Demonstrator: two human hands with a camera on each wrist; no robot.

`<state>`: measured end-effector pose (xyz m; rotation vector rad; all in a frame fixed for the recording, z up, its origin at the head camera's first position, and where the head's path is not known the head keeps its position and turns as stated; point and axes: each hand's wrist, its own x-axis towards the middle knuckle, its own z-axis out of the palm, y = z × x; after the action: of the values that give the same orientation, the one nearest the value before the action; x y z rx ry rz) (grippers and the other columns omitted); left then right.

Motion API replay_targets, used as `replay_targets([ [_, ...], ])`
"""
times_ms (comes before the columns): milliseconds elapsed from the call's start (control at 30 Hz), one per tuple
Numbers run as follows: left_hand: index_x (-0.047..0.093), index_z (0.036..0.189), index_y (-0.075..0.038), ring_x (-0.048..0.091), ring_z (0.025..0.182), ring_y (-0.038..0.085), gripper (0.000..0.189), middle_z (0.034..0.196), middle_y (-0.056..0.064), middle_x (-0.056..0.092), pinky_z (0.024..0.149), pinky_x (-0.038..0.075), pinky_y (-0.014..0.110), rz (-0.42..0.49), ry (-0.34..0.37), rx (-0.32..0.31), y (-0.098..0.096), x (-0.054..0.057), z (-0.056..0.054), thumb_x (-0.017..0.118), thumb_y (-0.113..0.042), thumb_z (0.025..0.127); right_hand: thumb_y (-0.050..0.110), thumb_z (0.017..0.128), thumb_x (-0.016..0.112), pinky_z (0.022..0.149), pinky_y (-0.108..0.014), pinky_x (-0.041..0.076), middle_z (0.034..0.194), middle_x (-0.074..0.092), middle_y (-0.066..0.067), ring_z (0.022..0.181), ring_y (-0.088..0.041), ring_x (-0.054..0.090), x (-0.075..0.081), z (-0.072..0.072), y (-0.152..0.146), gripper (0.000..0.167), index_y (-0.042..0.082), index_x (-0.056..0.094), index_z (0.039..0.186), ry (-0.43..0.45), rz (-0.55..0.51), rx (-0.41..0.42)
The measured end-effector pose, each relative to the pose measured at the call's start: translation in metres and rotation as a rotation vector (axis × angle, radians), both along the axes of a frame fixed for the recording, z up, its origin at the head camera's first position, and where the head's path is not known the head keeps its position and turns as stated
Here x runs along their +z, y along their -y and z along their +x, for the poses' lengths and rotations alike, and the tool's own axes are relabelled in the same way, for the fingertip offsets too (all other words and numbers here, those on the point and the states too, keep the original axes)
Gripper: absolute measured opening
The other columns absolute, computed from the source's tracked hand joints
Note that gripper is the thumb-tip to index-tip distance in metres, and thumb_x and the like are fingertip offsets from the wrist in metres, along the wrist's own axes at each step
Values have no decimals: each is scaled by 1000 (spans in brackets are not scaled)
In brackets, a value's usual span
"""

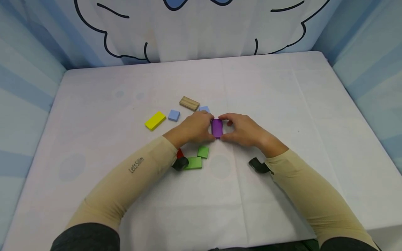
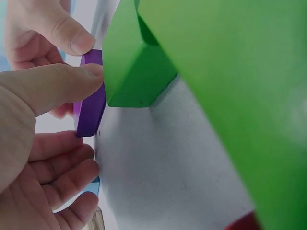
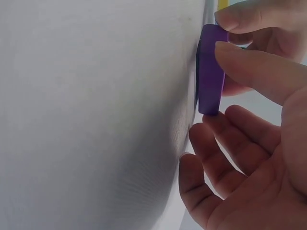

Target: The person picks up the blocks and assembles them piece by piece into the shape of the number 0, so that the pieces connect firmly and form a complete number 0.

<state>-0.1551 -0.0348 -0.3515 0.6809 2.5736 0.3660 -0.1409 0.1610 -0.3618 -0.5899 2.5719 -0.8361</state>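
A purple block (image 1: pixel 217 128) lies flat between both hands near the middle of the table. My left hand (image 1: pixel 196 128) holds it from the left, thumb at the near end and fingers at the far end. From the right, my right hand (image 1: pixel 246 130) pinches the same block in a mirrored way. In the right wrist view the purple block (image 3: pixel 211 72) stands out against the white cloth, with a thin dark strip along its underside. Behind the left hand, a light blue block (image 1: pixel 204 108) is partly hidden.
Farther back lie a wooden block (image 1: pixel 189 103), another blue block (image 1: pixel 174 115) and a yellow block (image 1: pixel 155 120). Closer in are two green blocks, one small (image 1: pixel 203 152) and one larger (image 1: pixel 193 163). Under the left wrist a red block (image 1: pixel 180 153) shows partly. White cloth (image 1: pixel 282 104) covers the table.
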Motion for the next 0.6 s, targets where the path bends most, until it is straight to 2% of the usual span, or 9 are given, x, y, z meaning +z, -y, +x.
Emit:
replay_targets([
  [167, 49, 143, 0, 47, 126, 28, 73, 137, 13, 54, 106, 42, 40, 49, 1, 8, 7, 1, 1, 77, -37, 87, 22, 87, 77, 95, -45, 45, 127, 60, -14, 112, -29, 56, 3, 2, 1, 65, 5, 51, 144, -4, -14, -6],
  [400, 51, 142, -3, 45, 130, 27, 72, 138, 10, 56, 110, 38, 39, 127, 15, 16, 23, 6, 3, 79, -37, 85, 24, 86, 78, 94, -44, 45, 131, 60, -11, 113, -27, 56, 9, 4, 6, 65, 7, 52, 143, -34, -45, 24],
  [600, 52, 142, -5, 45, 128, 27, 71, 137, 10, 56, 109, 39, 40, 183, 16, 24, 34, 6, 4, 80, -36, 85, 25, 87, 78, 93, -44, 46, 133, 59, -11, 113, -28, 56, 13, 6, 12, 64, 7, 52, 143, -44, -47, 34],
])
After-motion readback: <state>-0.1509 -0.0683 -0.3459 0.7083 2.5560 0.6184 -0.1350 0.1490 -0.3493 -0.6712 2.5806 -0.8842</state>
